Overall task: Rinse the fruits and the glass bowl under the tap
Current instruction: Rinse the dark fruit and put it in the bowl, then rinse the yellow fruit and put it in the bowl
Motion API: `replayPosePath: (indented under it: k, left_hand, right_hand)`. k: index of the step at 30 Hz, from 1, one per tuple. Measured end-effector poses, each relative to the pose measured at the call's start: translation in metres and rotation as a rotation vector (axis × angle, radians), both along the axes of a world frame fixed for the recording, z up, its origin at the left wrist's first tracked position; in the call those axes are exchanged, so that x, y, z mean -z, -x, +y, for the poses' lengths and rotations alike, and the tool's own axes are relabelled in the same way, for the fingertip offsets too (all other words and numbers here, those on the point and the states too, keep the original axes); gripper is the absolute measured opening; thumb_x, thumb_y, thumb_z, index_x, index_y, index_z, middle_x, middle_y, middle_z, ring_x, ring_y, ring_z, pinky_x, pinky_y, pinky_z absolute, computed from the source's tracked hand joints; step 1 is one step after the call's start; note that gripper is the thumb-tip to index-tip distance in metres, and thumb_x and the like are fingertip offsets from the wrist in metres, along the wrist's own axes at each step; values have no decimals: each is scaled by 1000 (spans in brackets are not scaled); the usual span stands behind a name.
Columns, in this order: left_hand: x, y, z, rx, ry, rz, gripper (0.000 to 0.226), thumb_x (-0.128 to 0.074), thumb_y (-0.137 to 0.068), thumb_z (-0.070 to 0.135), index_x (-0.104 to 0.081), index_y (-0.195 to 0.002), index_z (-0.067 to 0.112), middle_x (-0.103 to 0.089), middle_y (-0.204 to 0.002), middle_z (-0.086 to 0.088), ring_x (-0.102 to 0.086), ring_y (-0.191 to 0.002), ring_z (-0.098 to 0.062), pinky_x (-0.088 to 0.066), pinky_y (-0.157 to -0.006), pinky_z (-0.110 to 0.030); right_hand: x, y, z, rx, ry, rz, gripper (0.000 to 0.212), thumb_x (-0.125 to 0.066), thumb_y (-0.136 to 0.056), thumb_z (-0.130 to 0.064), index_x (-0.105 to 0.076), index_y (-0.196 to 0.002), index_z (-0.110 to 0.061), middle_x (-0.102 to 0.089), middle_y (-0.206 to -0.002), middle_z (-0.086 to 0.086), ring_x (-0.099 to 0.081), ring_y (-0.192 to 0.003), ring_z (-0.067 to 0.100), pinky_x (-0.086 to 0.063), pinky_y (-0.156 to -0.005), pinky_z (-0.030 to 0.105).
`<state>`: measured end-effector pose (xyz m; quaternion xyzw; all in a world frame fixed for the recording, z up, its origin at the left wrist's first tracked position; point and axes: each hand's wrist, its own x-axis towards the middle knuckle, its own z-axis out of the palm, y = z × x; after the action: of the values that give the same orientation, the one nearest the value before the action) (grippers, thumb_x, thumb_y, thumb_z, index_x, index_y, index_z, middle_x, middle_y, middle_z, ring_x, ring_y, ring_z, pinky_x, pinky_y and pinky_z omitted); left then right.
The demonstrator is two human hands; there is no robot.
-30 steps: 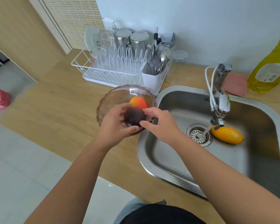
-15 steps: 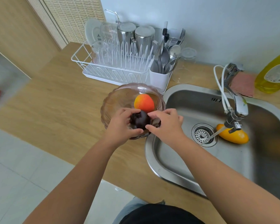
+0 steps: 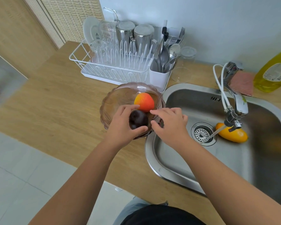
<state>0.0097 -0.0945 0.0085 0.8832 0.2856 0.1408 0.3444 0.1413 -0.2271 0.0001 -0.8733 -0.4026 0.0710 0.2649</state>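
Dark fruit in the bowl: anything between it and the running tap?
Nothing visible blocks it. The dark fruit sits in the glass bowl with the left hand around it; the right hand is beside it. The sink basin is bare up to the tap stream; the yellow fruit lies beyond it.

The worktop [image 3: 58,101] lies open left of the glass bowl [image 3: 113,101] and along its front edge. Behind the bowl, the dish rack [image 3: 113,69] and cutlery holder [image 3: 158,78] block the back edge. In the sink [image 3: 177,166], the near left half is free; the tap [image 3: 235,101], its running water and a yellow fruit [image 3: 234,135] crowd the drain side.
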Motion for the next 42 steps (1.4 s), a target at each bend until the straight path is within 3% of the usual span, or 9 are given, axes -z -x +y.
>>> replayPosePath:
  k: [8,14,21,29,32,35,37,40,42]
  left_hand:
    - [-15,-37,-93,290,-272,-410,23,-70,-85,11,-72,-108,12,-66,-105,-3,-61,-100,-18,-47,-90,-25]
    - [24,-84,-147,363,219,-90,16,-64,-92,11,-69,-104,21,-65,-101,7,-61,-97,-8,-48,-84,-21]
    - [67,-160,-178,-122,1134,192,15,-51,-98,8,-65,-95,14,-64,-85,-3,-60,-75,-14,-49,-71,-24]
    - [108,-234,-189,-172,1044,302,18,-52,-98,11,-62,-83,13,-51,-60,-1,-42,-48,-12,-32,-40,-17]
    - [125,-259,-186,-154,909,346,16,-52,-90,16,-60,-77,11,-52,-64,-7,-47,-64,-29,-36,-52,-23]
    - [142,-278,-190,-65,799,395,28,-46,-93,11,-60,-107,-9,-60,-101,-37,-59,-102,-55,-54,-81,-51]
    - [134,-281,-197,-51,773,374,41,-47,-97,15,-56,-131,-6,-58,-129,-34,-55,-123,-47,-47,-101,-54]
    - [131,-280,-204,-21,782,344,45,-45,-103,25,-49,-145,10,-54,-143,-10,-51,-132,-30,-40,-114,-43]
    - [136,-279,-205,-34,813,325,44,-45,-104,29,-50,-144,11,-55,-142,-13,-52,-131,-33,-41,-114,-45]
  right_hand:
    - [20,-24,-71,66,-160,297,26,-58,-86,-23,-69,-110,-24,-58,-97,-19,-47,-95,13,-32,-84,26]
    - [45,-39,-138,188,-50,549,25,-54,-90,-23,-65,-102,-42,-67,-97,-12,-59,-83,9,-48,-74,25]
    - [68,-65,-197,546,49,648,13,-59,-91,-27,-67,-101,-31,-64,-93,-5,-57,-79,9,-38,-59,15]
    - [83,-111,-230,897,-106,697,40,-79,-76,-40,-50,-62,-16,-54,-63,-1,-51,-62,16,-40,-59,30]
    - [102,-130,-231,1056,-285,857,30,-65,-88,-40,-60,-85,-11,-57,-79,3,-55,-78,22,-47,-77,37]
    - [121,-146,-227,1124,-473,1034,50,-52,-94,-39,-48,-136,-14,-56,-120,5,-55,-107,23,-44,-93,40]
    - [130,-155,-222,1130,-542,1090,57,-49,-95,-39,-34,-148,-25,-48,-139,1,-51,-118,22,-42,-99,38]
    - [138,-163,-213,1131,-623,1151,58,-48,-97,-35,-30,-152,-26,-54,-111,-6,-49,-90,9,-41,-78,26]
    - [140,-165,-209,1138,-654,1161,57,-49,-97,-32,-31,-151,-26,-56,-123,0,-53,-103,13,-44,-89,29]
